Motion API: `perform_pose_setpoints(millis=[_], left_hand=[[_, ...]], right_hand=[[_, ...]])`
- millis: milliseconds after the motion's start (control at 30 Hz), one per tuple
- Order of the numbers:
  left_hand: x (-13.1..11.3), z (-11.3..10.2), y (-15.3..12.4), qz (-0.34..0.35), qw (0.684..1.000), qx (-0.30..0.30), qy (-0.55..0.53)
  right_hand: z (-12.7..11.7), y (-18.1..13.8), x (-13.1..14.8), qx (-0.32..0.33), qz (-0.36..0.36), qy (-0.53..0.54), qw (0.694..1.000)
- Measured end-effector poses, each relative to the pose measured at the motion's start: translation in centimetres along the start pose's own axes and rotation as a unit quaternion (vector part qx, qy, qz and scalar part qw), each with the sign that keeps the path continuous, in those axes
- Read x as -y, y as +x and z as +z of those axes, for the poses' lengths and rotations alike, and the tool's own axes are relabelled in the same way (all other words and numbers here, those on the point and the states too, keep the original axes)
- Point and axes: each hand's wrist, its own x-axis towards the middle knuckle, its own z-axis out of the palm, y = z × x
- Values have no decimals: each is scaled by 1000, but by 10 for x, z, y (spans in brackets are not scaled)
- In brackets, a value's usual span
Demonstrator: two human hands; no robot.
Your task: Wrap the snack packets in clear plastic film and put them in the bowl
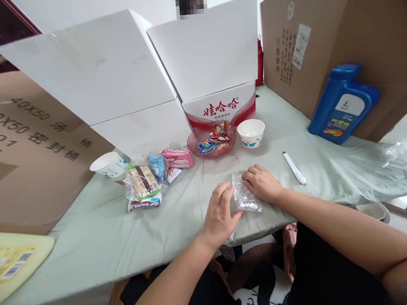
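Note:
A small clear piece of bubble wrap lies on the cloth-covered table in front of me. My left hand is at its left edge, thumb and fingers apart and curved, the thumb touching the lower corner. On the upper right part of the wrap, my right hand presses down with its fingers bent together, holding it against the table. Whether anything lies inside the wrap, I cannot tell. A white utility knife lies to the right of my right hand.
Behind the wrap stand a pink glass dish of wrapped snacks and a paper bowl. Packaged snacks and another paper bowl are at left. White boxes, brown cartons and a blue bottle edge the table.

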Motion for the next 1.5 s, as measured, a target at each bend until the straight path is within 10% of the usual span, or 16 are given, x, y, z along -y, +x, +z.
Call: perform_pose_setpoints(millis=[267,400,700,1000,1333,1500], left_hand=[[7,-2,6,71,994,84,-13],[7,-4,4,18,996,82,-23],[3,5,2,-216,949,42,-226],[5,12,3,-290,924,49,-243],[-1,8,4,-100,994,34,-13],[-2,6,4,8,991,117,68]], right_hand=[[-20,-11,-6,-91,-80,164,979],[-43,-23,4,12,-197,255,947],[-21,-14,15,63,32,215,974],[-6,0,29,71,67,53,994],[-12,13,43,130,90,-18,987],[-12,13,41,124,87,-8,988]])
